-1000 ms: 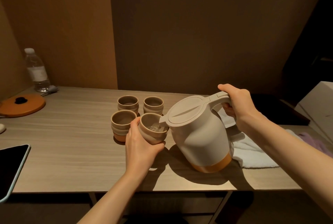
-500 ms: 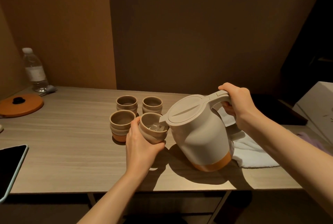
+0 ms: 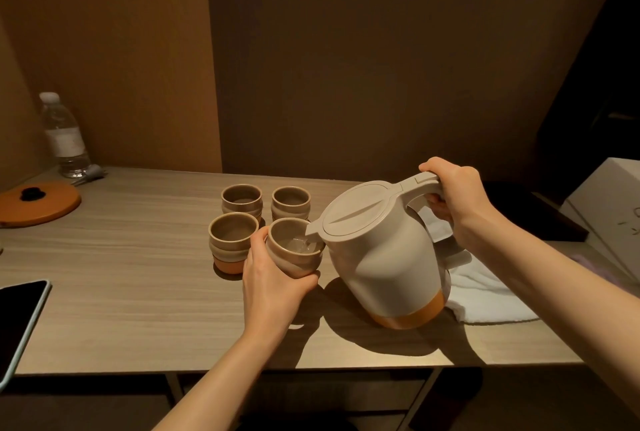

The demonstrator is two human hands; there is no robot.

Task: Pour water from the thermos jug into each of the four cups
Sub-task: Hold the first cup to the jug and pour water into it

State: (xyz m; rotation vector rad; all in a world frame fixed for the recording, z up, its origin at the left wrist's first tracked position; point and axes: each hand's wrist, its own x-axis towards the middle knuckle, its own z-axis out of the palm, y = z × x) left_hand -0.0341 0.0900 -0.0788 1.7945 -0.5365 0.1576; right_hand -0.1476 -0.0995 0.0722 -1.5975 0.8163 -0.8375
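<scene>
The right hand [image 3: 453, 193] has its fingers closed around the handle of the thermos jug [image 3: 384, 257], which is tilted to the left so that its spout hangs over the rim of the near right cup [image 3: 294, 247], and water is visible inside this cup. The left hand [image 3: 272, 283] holds this cup, fingers wrapped on its side, slightly tilted toward the jug. The three other cups [image 3: 233, 241] [image 3: 241, 200] [image 3: 291, 202] stand upright on the counter [image 3: 138, 257] just beside it, and a white cloth [image 3: 485, 295] lies behind the jug.
</scene>
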